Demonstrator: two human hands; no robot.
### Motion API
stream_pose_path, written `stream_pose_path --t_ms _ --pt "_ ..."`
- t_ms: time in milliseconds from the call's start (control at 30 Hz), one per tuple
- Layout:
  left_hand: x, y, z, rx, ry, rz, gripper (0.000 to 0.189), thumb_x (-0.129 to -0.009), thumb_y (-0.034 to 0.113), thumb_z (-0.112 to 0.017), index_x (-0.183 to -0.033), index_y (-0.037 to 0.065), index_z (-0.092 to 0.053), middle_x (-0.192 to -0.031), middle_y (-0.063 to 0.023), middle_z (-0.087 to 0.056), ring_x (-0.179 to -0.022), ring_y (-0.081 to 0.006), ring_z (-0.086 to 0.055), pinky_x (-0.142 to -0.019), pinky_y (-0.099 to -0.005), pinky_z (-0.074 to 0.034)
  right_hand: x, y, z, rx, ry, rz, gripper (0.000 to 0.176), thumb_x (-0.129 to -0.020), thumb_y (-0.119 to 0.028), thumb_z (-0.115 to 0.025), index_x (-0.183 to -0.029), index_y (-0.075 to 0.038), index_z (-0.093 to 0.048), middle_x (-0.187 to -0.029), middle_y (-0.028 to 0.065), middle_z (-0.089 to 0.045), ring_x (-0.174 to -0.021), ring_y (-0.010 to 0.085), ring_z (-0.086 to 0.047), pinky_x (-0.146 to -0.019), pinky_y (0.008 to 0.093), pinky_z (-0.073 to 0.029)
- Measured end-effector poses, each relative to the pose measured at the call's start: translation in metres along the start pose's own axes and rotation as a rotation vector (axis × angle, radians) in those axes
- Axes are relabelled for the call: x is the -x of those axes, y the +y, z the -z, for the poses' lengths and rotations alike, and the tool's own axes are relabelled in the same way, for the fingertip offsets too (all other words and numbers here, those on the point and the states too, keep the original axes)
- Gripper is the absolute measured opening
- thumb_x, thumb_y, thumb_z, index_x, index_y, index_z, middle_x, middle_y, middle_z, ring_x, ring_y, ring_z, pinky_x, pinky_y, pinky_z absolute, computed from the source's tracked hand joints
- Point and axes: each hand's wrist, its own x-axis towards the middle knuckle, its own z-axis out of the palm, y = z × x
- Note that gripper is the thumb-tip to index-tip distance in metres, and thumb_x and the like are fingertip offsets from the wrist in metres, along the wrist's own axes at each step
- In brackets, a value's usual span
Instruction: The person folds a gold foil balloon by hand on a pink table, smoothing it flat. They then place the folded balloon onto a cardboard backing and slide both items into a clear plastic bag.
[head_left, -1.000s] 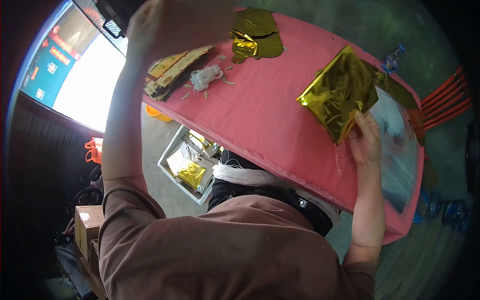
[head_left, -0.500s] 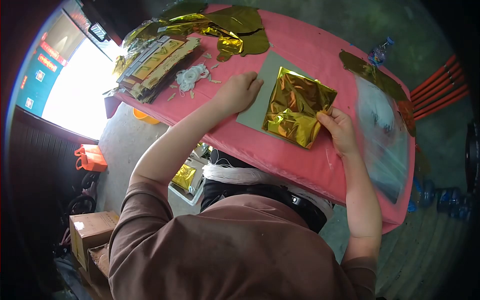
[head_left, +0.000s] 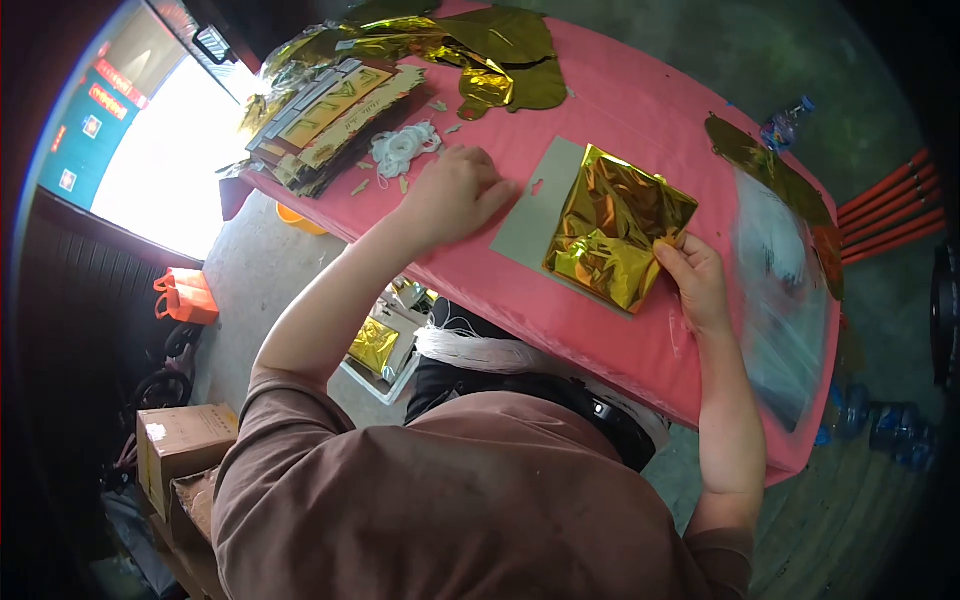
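Note:
A folded gold foil sheet (head_left: 620, 225) lies on a grey cardboard card (head_left: 528, 205) on the pink-covered table. The card's hang hole shows near its left edge. My right hand (head_left: 692, 280) pinches the lower right edge of the foil between thumb and fingers. Left of the card, my left hand (head_left: 458, 195) is over the table with its thumb apart from the fingers and nothing visible in it. Just beyond that hand is a small heap of white ribbon coils (head_left: 402, 148). Its fingertips are partly hidden from me.
A stack of printed header cards (head_left: 335, 120) stands at the table's left end. Gold foil pieces (head_left: 510, 60) lie along the far side. Clear plastic bags (head_left: 775, 310) cover the right end, near a plastic bottle (head_left: 787, 122). White string (head_left: 470, 350) rests at my lap.
My left hand has let go of the card's left edge and moved left toward the ribbon coils, uncovering the hang hole. My right hand keeps its hold on the foil. The view has shifted slightly.

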Motion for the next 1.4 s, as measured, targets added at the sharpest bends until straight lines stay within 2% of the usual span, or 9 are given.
stream_pose_path --t_ms 100,267,400,733,800,1000,1133,1233,1400 --pt "0.008 -0.015 0.012 0.008 0.054 -0.096 0.022 -0.080 0.023 -0.057 -0.080 0.003 -0.065 -0.084 -0.0125 -0.060 -0.089 -0.0296 -0.057 -0.074 -0.0413 -0.048 0.001 -0.002 -0.001 -0.003 0.001 0.004 0.019 -0.088 -0.010 -0.057 -0.103 0.002 -0.060 -0.100 0.0055 -0.063 -0.089 0.0090 -0.057 -0.083 0.0232 -0.042" --pt "0.000 -0.054 0.043 -0.399 0.216 0.307 0.018 -0.075 0.021 -0.059 -0.080 0.005 -0.063 -0.089 -0.0129 -0.059 -0.087 -0.0305 -0.059 -0.072 -0.0410 -0.049 0.001 -0.002 -0.002 0.001 0.007 0.002 0.019 -0.088 -0.010 -0.057 -0.102 0.002 -0.060 -0.099 0.0053 -0.063 -0.089 0.0089 -0.057 -0.083 0.0231 -0.042" --pt "0.002 -0.053 0.049 -0.428 -0.002 0.474 0.021 -0.078 0.018 -0.059 -0.093 0.006 -0.065 -0.095 -0.0109 -0.059 -0.089 -0.0293 -0.059 -0.076 -0.0402 -0.048 0.002 -0.001 -0.001 -0.008 0.012 0.011 0.019 -0.088 -0.010 -0.057 -0.102 0.002 -0.060 -0.099 0.0053 -0.063 -0.090 0.0090 -0.057 -0.083 0.0233 -0.042" --pt "0.007 -0.048 0.074 0.133 0.304 0.325 0.021 -0.078 0.019 -0.064 -0.093 0.004 -0.065 -0.083 -0.0074 -0.061 -0.074 -0.0184 -0.060 -0.068 -0.0305 -0.048 0.000 -0.003 0.011 -0.052 0.035 0.030 0.019 -0.089 -0.010 -0.055 -0.103 0.002 -0.060 -0.099 0.0055 -0.063 -0.089 0.0102 -0.058 -0.083 0.0243 -0.043" --pt "0.002 -0.024 0.075 0.563 0.127 0.344 0.020 -0.082 0.015 -0.063 -0.094 -0.002 -0.062 -0.080 -0.0020 -0.060 -0.071 -0.0070 -0.056 -0.064 -0.0221 -0.045 -0.001 -0.014 0.017 -0.163 0.092 0.088 0.019 -0.089 -0.011 -0.054 -0.103 0.001 -0.060 -0.099 0.0056 -0.063 -0.089 0.0115 -0.058 -0.082 0.0254 -0.044" --pt "-0.032 0.021 0.002 0.789 -0.087 0.035 0.016 -0.082 0.013 -0.061 -0.090 -0.001 -0.061 -0.072 0.0003 -0.059 -0.066 -0.0054 -0.053 -0.058 -0.0225 -0.042 0.003 -0.023 0.030 -0.332 0.240 0.091 0.019 -0.089 -0.013 -0.054 -0.105 -0.004 -0.059 -0.097 0.0010 -0.062 -0.084 0.0099 -0.056 -0.075 0.0240 -0.044" --pt "-0.041 0.060 -0.030 0.545 -0.163 0.079 0.015 -0.080 0.014 -0.062 -0.088 0.001 -0.061 -0.070 -0.0018 -0.059 -0.064 -0.0064 -0.053 -0.056 -0.0237 -0.042 0.004 -0.026 0.028 -0.353 0.296 0.114 0.018 -0.089 -0.014 -0.055 -0.104 -0.006 -0.059 -0.091 -0.0004 -0.062 -0.076 0.0080 -0.055 -0.067 0.0216 -0.044" --pt "-0.044 0.058 -0.049 0.372 -0.200 -0.060 0.017 -0.075 0.016 -0.062 -0.083 0.001 -0.061 -0.071 -0.0109 -0.061 -0.067 -0.0225 -0.061 -0.061 -0.0340 -0.047 -0.001 -0.021 0.034 -0.338 0.310 0.110 0.015 -0.089 -0.015 -0.055 -0.101 -0.006 -0.060 -0.087 -0.0009 -0.061 -0.070 0.0070 -0.054 -0.061 0.0199 -0.042" --pt "-0.038 0.044 -0.036 0.523 -0.187 0.012 0.020 -0.079 0.015 -0.060 -0.093 0.000 -0.062 -0.077 -0.0087 -0.063 -0.071 -0.0169 -0.060 -0.063 -0.0300 -0.047 0.000 -0.016 0.039 -0.273 0.203 0.060 0.012 -0.089 -0.016 -0.056 -0.094 -0.006 -0.059 -0.079 -0.0016 -0.059 -0.060 0.0051 -0.047 -0.053 0.0182 -0.036"
